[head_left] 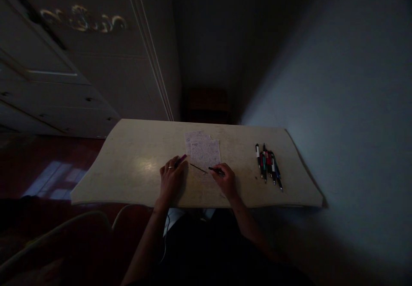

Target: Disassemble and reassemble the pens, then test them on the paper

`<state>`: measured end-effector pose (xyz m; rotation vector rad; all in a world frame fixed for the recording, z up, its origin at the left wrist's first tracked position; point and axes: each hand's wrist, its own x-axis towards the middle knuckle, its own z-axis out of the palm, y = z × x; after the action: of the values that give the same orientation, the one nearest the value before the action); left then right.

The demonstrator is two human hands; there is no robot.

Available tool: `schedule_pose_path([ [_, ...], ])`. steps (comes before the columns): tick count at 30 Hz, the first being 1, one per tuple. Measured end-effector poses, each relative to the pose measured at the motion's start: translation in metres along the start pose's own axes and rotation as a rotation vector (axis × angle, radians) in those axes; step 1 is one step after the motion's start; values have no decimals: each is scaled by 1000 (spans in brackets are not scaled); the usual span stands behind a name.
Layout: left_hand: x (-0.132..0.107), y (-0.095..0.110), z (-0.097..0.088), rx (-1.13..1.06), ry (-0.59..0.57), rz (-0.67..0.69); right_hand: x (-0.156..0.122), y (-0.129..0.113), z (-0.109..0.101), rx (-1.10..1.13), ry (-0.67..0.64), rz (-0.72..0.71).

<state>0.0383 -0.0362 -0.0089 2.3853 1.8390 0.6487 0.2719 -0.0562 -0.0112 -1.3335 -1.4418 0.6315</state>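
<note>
My left hand [171,178], with a ring on one finger, rests low over the table and is closed on a purple-and-black pen barrel [181,160]. Opposite it, my right hand [228,182] pinches a short black pen part [215,171]; its exact kind is too dark to make out. Between the two hands a thin dark pen refill [198,168] lies slantwise over the papers. Beneath and beyond it are overlapping sheets of paper [206,150] covered in handwriting.
A loose bunch of several pens [268,164] lies at the table's right side. The pale table [138,144] has a curved front edge. A cabinet [106,67] stands beyond on the left, a bluish wall [347,106] on the right. Chair backs [80,221] are at lower left.
</note>
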Motion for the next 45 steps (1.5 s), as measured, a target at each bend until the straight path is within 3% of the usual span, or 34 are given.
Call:
schedule_pose_path([
  [11, 0, 4, -5, -11, -20, 89, -8, -3, -6, 26, -34, -25],
  [17, 0, 1, 1, -51, 34, 71, -17, -7, -28, -62, -56, -36],
  [24, 0, 3, -2, -34, -6, 94, -11, -5, -52, -115, -70, -10],
  [30, 0, 5, -4, -73, 55, 64, -5, -3, -56, -141, -49, 4],
  [39, 1, 4, -3, -130, 36, 113, -1, 9, -61, -238, 13, 25],
  [45, 6, 3, 0, -195, 123, 5, 6, 23, -62, -285, 35, 41],
])
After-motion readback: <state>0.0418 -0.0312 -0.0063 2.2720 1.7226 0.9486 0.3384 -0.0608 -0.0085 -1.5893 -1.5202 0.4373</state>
